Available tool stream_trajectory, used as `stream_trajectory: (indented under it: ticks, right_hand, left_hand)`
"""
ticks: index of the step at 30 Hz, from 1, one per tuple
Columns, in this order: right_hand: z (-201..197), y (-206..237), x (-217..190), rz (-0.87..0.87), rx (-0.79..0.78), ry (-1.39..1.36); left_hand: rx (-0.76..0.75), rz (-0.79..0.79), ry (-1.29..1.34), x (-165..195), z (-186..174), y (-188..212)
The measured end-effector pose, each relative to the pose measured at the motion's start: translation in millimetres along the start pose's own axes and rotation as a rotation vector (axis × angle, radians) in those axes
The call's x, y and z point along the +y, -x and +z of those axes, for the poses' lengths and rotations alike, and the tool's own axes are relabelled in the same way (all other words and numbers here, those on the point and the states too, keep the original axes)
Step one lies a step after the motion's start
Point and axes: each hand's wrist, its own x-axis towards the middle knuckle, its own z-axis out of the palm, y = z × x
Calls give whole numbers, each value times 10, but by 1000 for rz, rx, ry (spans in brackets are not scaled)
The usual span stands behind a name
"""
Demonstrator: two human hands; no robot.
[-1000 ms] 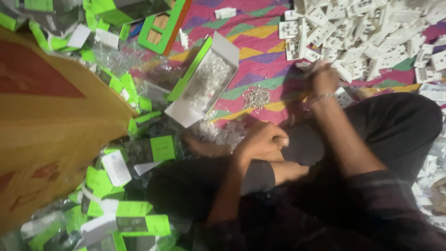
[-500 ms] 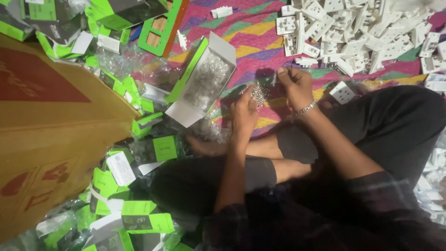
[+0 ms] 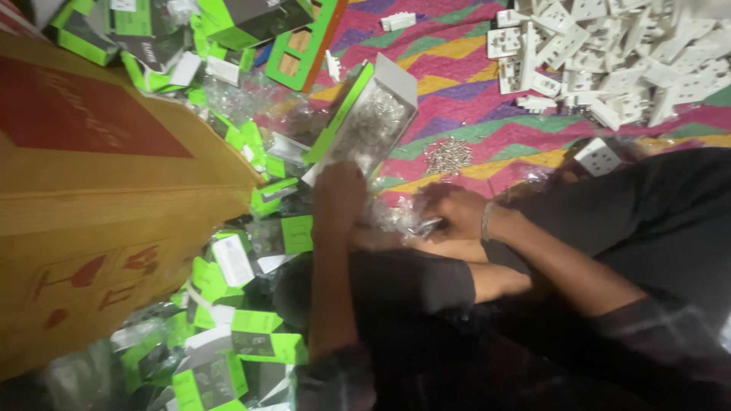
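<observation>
I sit cross-legged on a striped cloth (image 3: pixel 472 76). My left hand (image 3: pixel 340 194) and my right hand (image 3: pixel 455 211) are close together and hold a small clear plastic bag (image 3: pixel 396 221) between them, just over my leg. Near them lies a little heap of screws (image 3: pixel 447 154). An open box (image 3: pixel 369 122) with green edges is just beyond my left hand. White socket plates (image 3: pixel 609 53) are piled at the far right. A big brown carton (image 3: pixel 99 205) stands on the left, with many green boxes (image 3: pixel 228 342) around it.

1 head camera looks steeply down from close above the lap onto the striped mat (image 3: pixel 472 133); the picture seems somewhat blurred.
</observation>
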Motion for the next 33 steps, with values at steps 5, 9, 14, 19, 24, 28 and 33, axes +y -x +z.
stream_trajectory:
  ticks: [5,9,14,19,24,28,33]
  right_hand:
    - [42,-13,60,11,34,8]
    - [4,32,38,161,-163,107]
    - [-81,38,-69,0,181,57]
    - [-167,34,-75,138,196,-10]
    - [-137,42,5,292,278,-174]
    - [-95,32,115,385,465,-680]
    - [-49,86,263,364,478,-853]
  left_hand:
    - [375,286,57,-108,234,-376]
    - [436,347,91,-64,559,-517]
    - [410,248,66,-120,665,-517]
    - [500,176,135,35,469,-522]
    - [149,6,601,288,97,-496]
    - [-110,102,1089,625,42,-373]
    - [-244,117,1087,773,299,-301]
